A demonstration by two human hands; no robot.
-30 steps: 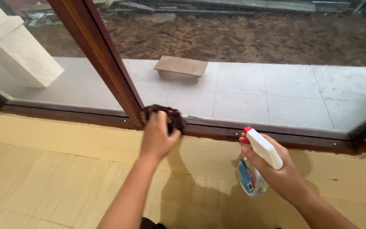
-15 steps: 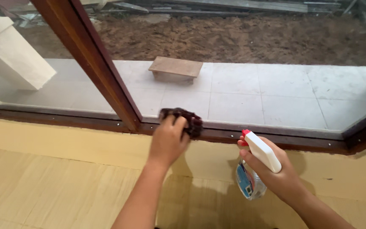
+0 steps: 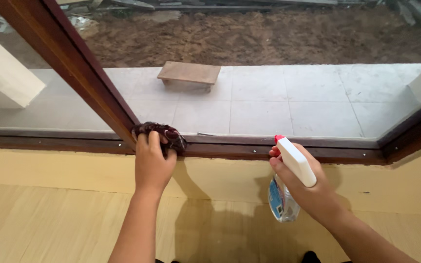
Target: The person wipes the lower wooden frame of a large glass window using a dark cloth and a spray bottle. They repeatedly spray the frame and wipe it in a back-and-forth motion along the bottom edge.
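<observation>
The left hand (image 3: 151, 163) presses a crumpled dark cloth (image 3: 161, 133) into the corner where the brown wooden window frame (image 3: 249, 147) meets its upright. The right hand (image 3: 304, 187) is wrapped around a spray bottle (image 3: 288, 182) before the yellow wall (image 3: 64, 170). Beyond the glass lie grey tiles (image 3: 288, 104) and a small wooden stool (image 3: 189, 74).

A dark maroon cloth (image 3: 164, 134), soft and crumpled, lies bunched on a window frame (image 3: 249, 148) of dark brown wood with a smooth, slightly glossy varnish and small metal screw heads. The spray bottle (image 3: 283, 197) is clear glossy plastic with a white matt plastic head and a red nozzle. The wall (image 3: 49, 214) below the frame is matt yellow paint. Beyond the smooth glass, pale matt floor tiles (image 3: 293, 104), a rough wooden board (image 3: 188, 74) and coarse brown soil (image 3: 249, 34).
</observation>
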